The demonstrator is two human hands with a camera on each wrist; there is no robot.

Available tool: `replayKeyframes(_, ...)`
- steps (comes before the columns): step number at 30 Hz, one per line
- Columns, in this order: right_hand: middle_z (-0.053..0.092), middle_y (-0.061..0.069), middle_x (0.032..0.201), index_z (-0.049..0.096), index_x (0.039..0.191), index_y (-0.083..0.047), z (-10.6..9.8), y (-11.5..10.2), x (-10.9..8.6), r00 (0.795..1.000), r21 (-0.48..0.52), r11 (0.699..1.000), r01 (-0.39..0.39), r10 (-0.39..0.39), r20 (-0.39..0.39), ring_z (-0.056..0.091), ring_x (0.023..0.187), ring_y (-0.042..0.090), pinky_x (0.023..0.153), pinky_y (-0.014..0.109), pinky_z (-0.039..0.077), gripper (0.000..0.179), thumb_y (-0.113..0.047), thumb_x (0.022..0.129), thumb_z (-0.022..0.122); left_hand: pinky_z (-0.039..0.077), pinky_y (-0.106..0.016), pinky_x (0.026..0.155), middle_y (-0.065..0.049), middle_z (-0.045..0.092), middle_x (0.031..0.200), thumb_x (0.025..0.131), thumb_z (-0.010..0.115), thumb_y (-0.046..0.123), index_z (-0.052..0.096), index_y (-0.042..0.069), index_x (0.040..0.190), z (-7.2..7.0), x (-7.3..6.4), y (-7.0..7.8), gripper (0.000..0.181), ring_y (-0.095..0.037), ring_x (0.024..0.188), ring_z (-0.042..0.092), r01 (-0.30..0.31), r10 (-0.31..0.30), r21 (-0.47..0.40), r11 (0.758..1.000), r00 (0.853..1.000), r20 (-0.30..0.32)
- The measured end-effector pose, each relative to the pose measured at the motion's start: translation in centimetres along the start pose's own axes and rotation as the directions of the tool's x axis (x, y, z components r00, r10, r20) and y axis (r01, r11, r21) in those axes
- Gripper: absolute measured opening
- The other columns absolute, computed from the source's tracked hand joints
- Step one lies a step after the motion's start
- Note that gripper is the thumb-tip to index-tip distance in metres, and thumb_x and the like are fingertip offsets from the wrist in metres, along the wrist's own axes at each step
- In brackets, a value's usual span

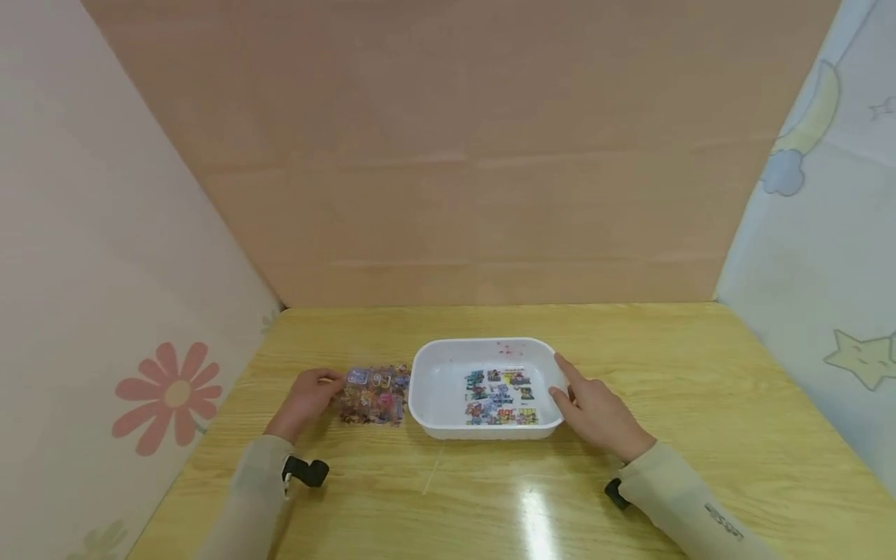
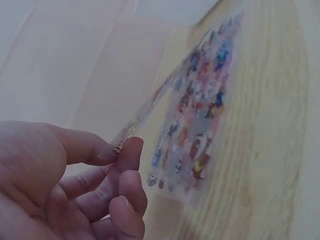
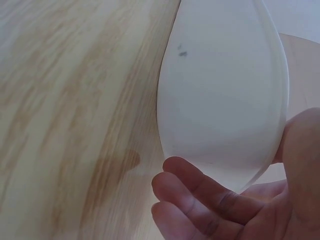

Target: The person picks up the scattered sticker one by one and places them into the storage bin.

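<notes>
My left hand [image 1: 311,395] pinches the edge of a thin clear sheet with small colourful printed pictures, like a sticker sheet [image 2: 159,96], between thumb and forefinger. That edge is raised; another patterned sheet [image 2: 200,110] lies flat on the table under it. To the right stands a white plastic basin [image 1: 437,389], with a colourful picture sheet [image 1: 498,400] lying on its bottom. My right hand [image 1: 598,408] grips the basin's right wall, the thumb at the rim and the other fingers along the outside. In the right wrist view the basin's outer wall [image 3: 225,95] fills the middle.
The wooden table [image 1: 392,505] carries both the sheets and the basin. A tan panel [image 1: 462,194] stands along its back edge. Light walls with a flower print [image 1: 171,393] on the left and moon and star prints on the right flank it.
</notes>
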State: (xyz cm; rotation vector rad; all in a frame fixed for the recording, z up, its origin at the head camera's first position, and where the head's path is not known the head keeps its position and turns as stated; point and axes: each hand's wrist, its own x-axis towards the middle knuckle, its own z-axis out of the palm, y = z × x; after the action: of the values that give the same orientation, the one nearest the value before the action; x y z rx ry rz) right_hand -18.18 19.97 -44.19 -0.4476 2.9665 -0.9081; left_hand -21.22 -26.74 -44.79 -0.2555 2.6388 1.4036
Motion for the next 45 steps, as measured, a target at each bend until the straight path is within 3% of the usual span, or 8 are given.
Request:
replayKeyframes(14,0.059,0.001,0.079,0.027,0.156,0.002,0.0,-0.3,0.0,1.0,-0.008,1.0,-0.017,0.017,0.008,0.047,0.06,0.013,0.053,0.028,0.039,0.065,-0.027,0.104,0.052,0.051,-0.039,0.067,-0.02,0.066,0.115,0.105,0.053,0.022,0.057,-0.003,0.13,-0.8,-0.5,1.5,0.036,-0.03,0.087,0.063,-0.055,0.052,-0.104,0.993,0.998,-0.039)
replayKeyframes(19,0.059,0.0,0.076,0.027,0.155,0.004,-0.1,-0.3,0.0,1.0,-0.01,1.0,0.0,0.0,-0.002,0.047,0.058,0.012,0.052,0.028,0.039,0.065,-0.027,0.104,0.052,0.052,-0.038,0.066,-0.019,0.068,0.11,0.105,0.052,0.02,0.058,-0.004,0.129,-0.7,-0.6,2.1,0.034,-0.029,0.084,0.064,-0.076,0.066,-0.123,0.989,0.995,-0.078)
replayKeyframes(25,0.06,0.0,0.076,0.027,0.155,0.004,0.1,-0.2,0.1,1.0,-0.024,1.0,0.003,-0.003,-0.01,0.048,0.058,0.011,0.053,0.027,0.04,0.064,-0.025,0.103,0.052,0.05,-0.034,0.06,-0.009,0.069,0.101,0.105,0.053,0.02,0.059,-0.002,0.128,-0.7,-0.6,2.9,0.033,-0.023,0.078,0.062,-0.071,0.052,-0.158,0.985,0.991,-0.122)
replayKeyframes(34,0.058,0.0,0.077,0.028,0.154,0.005,0.1,-0.2,0.1,1.0,-0.036,0.999,0.019,-0.02,-0.023,0.047,0.061,0.012,0.054,0.028,0.039,0.065,-0.025,0.103,0.052,0.046,-0.028,0.057,-0.006,0.068,0.097,0.104,0.053,0.02,0.057,-0.004,0.129,-0.7,-0.9,4.1,0.034,-0.011,0.07,0.057,-0.089,0.06,-0.219,0.972,0.989,-0.136)
replayKeyframes(45,0.058,0.0,0.077,0.026,0.155,0.004,0.1,-0.2,0.1,1.0,-0.027,1.0,0.004,-0.004,-0.011,0.047,0.061,0.012,0.053,0.028,0.039,0.065,-0.026,0.103,0.051,0.046,-0.025,0.056,0.0,0.069,0.093,0.105,0.053,0.023,0.058,-0.003,0.127,-1.1,-1.1,5.0,0.034,-0.008,0.068,0.057,-0.113,0.076,-0.201,0.973,0.981,-0.181)
